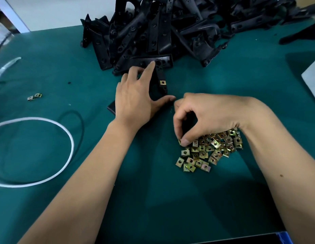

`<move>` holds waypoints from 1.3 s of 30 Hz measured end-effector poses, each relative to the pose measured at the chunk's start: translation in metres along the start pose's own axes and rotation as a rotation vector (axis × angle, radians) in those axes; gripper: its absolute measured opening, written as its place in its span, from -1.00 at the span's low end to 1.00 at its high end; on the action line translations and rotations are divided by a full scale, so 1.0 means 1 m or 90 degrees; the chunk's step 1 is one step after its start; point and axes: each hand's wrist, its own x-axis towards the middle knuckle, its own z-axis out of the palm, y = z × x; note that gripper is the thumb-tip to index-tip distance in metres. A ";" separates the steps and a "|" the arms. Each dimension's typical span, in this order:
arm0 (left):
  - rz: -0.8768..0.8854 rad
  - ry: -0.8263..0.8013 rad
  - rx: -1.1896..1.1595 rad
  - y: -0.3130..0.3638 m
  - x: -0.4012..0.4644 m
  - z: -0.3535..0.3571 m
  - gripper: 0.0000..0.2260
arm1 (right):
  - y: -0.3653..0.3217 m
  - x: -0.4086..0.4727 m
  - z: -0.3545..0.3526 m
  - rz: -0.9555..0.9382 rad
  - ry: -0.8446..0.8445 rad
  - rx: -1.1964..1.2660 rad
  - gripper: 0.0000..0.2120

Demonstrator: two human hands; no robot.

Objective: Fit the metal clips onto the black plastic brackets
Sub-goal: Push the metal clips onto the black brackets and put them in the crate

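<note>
On the green mat (47,55), the left hand (135,95) is lying flat, fingers straight, over a black bracket (161,85), hiding most of it; one fitted clip (162,82) is showing. The right hand (202,117) is pinching a clip (180,142) at the edge of the loose clip heap (211,150), which the wrist is partly covering. A bracket pile (170,27) is running off the top edge. A white cord (65,132) is looping off the left edge beside two stray clips (34,97).

Bare forearms, bare hands (135,97), no sleeves
</note>
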 end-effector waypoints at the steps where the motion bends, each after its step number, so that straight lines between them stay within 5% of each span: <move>1: 0.000 -0.001 -0.004 0.000 0.000 0.000 -0.08 | 0.001 0.002 0.001 0.007 0.013 0.005 -0.88; 8: 0.002 -0.001 -0.055 -0.002 -0.002 0.000 -0.19 | 0.010 0.015 0.006 0.034 0.293 -0.036 -0.94; 16: -0.023 -0.010 -0.095 -0.002 -0.001 -0.003 -0.17 | 0.019 0.016 0.005 0.033 0.359 0.054 -0.96; 23: 0.016 -0.025 -0.125 -0.003 -0.003 -0.005 -0.16 | 0.027 0.025 0.013 0.052 0.456 0.442 -0.87; 32: 0.083 -0.047 -0.160 -0.001 -0.005 -0.008 -0.16 | 0.028 0.029 0.016 0.055 0.531 0.473 -0.93; 39: 0.114 -0.053 -0.194 0.004 -0.006 -0.008 -0.15 | 0.028 0.029 0.011 0.121 0.583 0.641 -0.90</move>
